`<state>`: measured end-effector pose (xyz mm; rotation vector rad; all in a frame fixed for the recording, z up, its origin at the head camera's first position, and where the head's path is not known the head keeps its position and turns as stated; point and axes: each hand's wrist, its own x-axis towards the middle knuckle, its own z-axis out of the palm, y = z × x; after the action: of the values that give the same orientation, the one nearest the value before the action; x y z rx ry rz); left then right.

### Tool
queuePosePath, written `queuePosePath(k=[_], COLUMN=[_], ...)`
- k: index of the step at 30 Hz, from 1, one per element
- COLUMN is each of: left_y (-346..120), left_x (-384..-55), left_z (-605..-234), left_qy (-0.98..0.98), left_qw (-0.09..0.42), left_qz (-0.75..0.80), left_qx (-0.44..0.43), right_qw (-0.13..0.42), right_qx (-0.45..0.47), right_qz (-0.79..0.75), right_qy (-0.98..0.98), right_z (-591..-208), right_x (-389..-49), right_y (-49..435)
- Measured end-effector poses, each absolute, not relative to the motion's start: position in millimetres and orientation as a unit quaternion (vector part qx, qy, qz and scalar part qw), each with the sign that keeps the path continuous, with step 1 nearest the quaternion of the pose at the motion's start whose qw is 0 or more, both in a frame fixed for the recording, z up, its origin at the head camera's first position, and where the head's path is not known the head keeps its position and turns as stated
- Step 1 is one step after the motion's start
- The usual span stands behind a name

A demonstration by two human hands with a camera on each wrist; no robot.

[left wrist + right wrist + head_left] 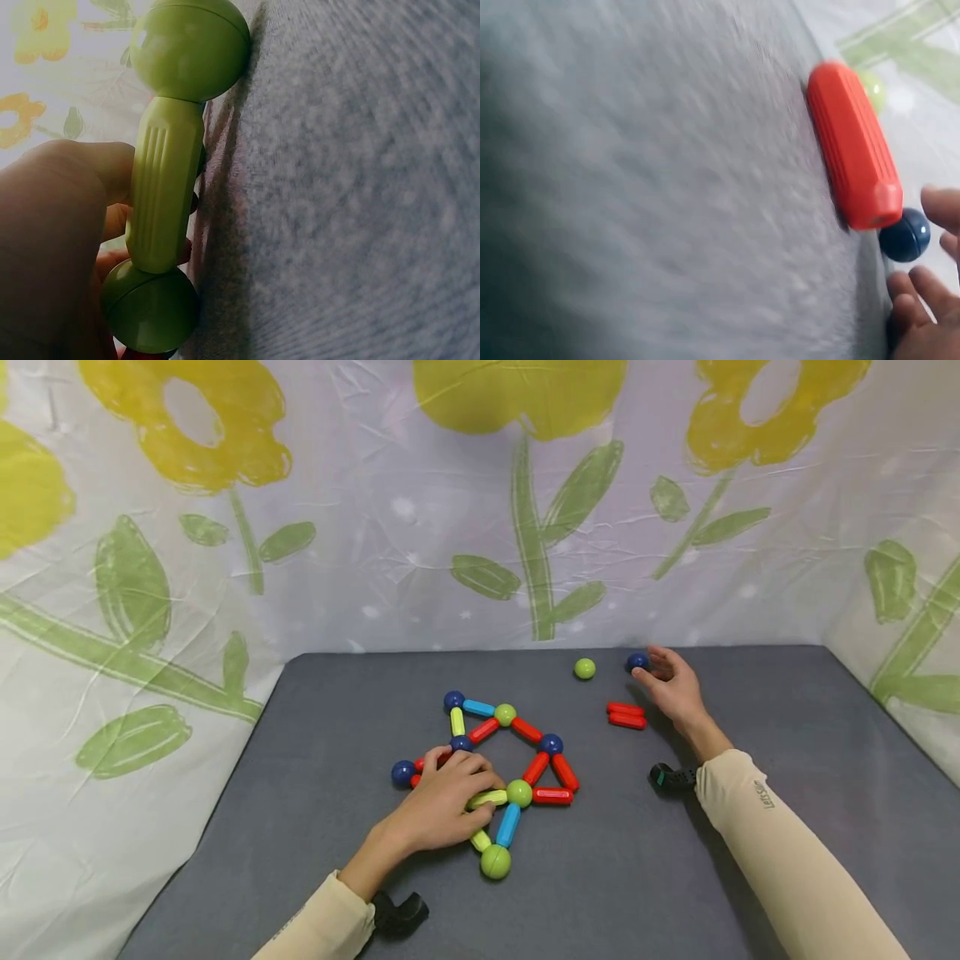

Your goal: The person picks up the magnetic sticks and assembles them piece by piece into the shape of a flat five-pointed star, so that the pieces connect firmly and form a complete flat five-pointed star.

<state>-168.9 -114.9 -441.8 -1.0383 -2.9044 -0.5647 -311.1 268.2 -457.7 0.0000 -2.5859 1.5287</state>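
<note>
A figure of magnetic rods and balls lies on the dark grey table, its red rods [552, 796], blue rods [507, 825] and light green rods [457, 722] joined by green and navy balls. Over its left part, my left hand [450, 802] holds a light green rod [165, 184] between thumb and fingers. That rod runs between two green balls in the left wrist view. Toward the table's back edge, my right hand [675, 689] reaches to a loose navy ball [637, 662], thumb and fingers apart beside it. The left hand hides part of the figure.
Two loose red rods [626, 715] lie side by side, nearer than the navy ball and left of the right forearm. A loose green ball [584, 668] sits near the back edge. Behind the table hangs a flower-patterned cloth [360, 552].
</note>
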Motion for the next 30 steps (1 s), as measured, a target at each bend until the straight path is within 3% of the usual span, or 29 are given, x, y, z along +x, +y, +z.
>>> queuePosePath(k=[9,16,30], left_y=[-114.1,-114.3,-114.0], left_x=[-168.7,-168.3,-168.8], left_z=[-440.8,-440.1,-441.0], left_qy=[-0.927,-0.927,-0.928], left_qw=[0.0,0.002,-0.001], left_qz=[-0.18,-0.183,-0.185], left_qx=[-0.33,-0.328,-0.324], right_qw=[-0.003,0.022,0.03], right_qx=[0.105,0.089,0.052], right_qz=[0.418,0.386,0.484], right_qy=[-0.902,-0.918,-0.873], right_z=[-446.6,-451.2,-457.7], right_x=[-326.7,-323.8,-300.3], right_y=[277.5,275.7,300.2])
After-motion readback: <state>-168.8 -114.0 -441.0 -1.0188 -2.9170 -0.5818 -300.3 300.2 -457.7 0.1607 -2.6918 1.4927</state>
